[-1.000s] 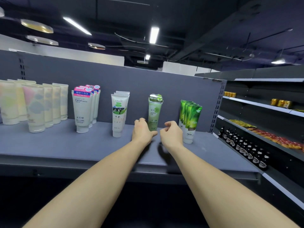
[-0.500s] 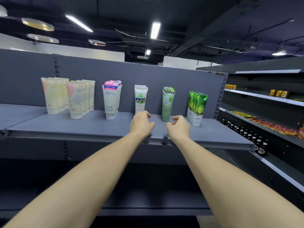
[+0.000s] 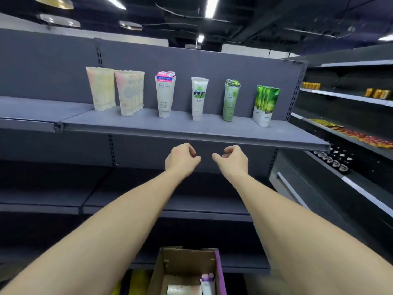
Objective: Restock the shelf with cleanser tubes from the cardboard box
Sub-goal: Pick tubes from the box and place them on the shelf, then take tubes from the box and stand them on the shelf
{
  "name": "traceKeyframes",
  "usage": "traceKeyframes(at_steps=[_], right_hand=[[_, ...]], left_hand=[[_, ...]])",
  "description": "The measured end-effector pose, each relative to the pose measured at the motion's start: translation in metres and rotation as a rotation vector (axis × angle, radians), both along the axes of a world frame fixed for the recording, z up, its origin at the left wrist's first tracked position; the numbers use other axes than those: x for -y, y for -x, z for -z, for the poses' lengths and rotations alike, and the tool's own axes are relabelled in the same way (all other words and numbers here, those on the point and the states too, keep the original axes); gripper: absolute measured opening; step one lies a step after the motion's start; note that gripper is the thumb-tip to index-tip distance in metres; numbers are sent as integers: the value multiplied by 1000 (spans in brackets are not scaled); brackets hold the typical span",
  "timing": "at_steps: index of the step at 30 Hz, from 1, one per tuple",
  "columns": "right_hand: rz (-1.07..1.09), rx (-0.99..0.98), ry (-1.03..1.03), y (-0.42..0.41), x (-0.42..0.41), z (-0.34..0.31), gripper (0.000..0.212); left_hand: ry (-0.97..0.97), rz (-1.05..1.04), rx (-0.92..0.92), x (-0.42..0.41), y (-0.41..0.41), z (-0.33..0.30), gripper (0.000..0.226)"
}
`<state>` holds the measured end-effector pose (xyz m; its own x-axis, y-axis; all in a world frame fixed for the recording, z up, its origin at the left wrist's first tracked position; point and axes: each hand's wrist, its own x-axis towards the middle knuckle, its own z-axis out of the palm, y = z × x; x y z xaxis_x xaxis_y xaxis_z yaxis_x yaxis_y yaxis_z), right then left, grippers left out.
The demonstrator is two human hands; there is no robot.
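A grey shelf (image 3: 191,133) carries upright cleanser tubes: pastel ones (image 3: 119,90) at the left, a white tube with a pink top (image 3: 165,94), a white-and-green one (image 3: 198,99), a pale green tube (image 3: 230,101) and bright green tubes (image 3: 265,105) at the right. My left hand (image 3: 181,159) and my right hand (image 3: 232,159) hang below the shelf's front edge, fingers loosely curled, holding nothing. An open cardboard box (image 3: 187,267) sits low between my forearms, with a few tubes (image 3: 207,284) inside.
Lower grey shelves (image 3: 63,201) run beneath. To the right stands another rack (image 3: 350,133) with dark bottles (image 3: 333,160), red and yellow packets (image 3: 361,135) and small orange items. Yellow things show left of the box.
Both hands have drawn back from the pale green tube and dropped below the shelf edge. The view has pulled back and tilted down, bringing the cardboard box into sight.
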<state>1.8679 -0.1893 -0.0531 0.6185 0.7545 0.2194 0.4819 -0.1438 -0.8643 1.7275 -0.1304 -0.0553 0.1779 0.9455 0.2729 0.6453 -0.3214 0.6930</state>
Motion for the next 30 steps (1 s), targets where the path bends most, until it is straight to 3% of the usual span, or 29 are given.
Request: traceKeyframes(at_steps=[13, 30], right_hand=[[-56, -92, 251, 30, 65, 138, 58], [-35, -212, 659, 45, 71, 352, 58]], left_hand=[[231, -13, -113, 83, 34, 134, 32], [555, 107, -262, 65, 40, 340, 33]])
